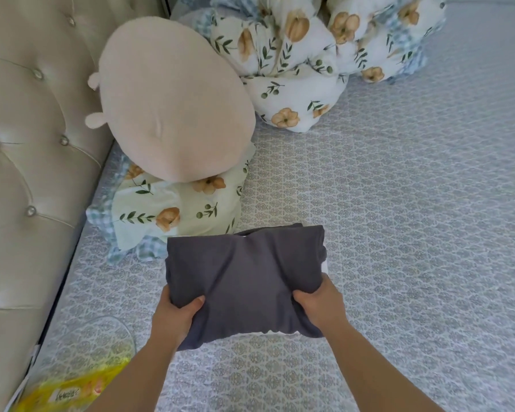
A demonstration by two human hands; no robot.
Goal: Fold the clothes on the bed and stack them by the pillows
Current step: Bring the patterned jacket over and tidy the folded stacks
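A folded dark grey garment (247, 272) lies in both my hands over the patterned bed sheet (399, 233), with a white layer peeking out at its right edge and under its near edge. My left hand (176, 315) grips its near left corner, thumb on top. My right hand (318, 304) grips its near right corner, fingers curled into the cloth. The garment's far edge reaches the floral pillow (173, 212) by the headboard.
A round beige plush cushion (173, 111) sits on the floral pillow. A bunched floral duvet (309, 60) fills the far side. The tufted beige headboard (27, 144) runs along the left. A clear packet with yellow print (72, 388) lies at the near left.
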